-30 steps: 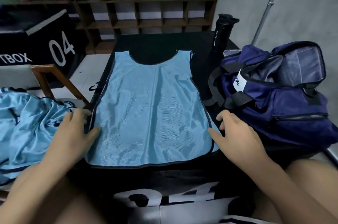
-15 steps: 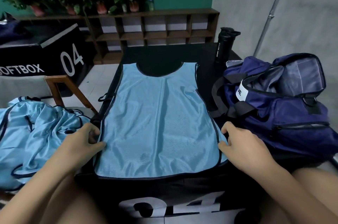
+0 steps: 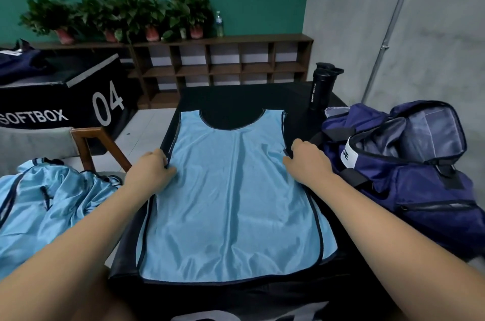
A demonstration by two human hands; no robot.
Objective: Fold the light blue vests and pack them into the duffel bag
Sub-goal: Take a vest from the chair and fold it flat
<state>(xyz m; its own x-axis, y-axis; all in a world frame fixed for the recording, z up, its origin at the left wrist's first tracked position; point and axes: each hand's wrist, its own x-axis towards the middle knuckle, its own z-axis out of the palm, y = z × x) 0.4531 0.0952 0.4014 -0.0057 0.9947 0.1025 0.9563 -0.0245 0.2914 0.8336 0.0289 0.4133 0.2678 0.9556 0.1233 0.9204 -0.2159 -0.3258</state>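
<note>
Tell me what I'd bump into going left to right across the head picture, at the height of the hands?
A heap of blue vests → left hand → flat vest → right hand → duffel bag.

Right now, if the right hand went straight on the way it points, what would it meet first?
Probably the vest: the right hand at its edge points inward across the cloth, away from the bag.
</note>
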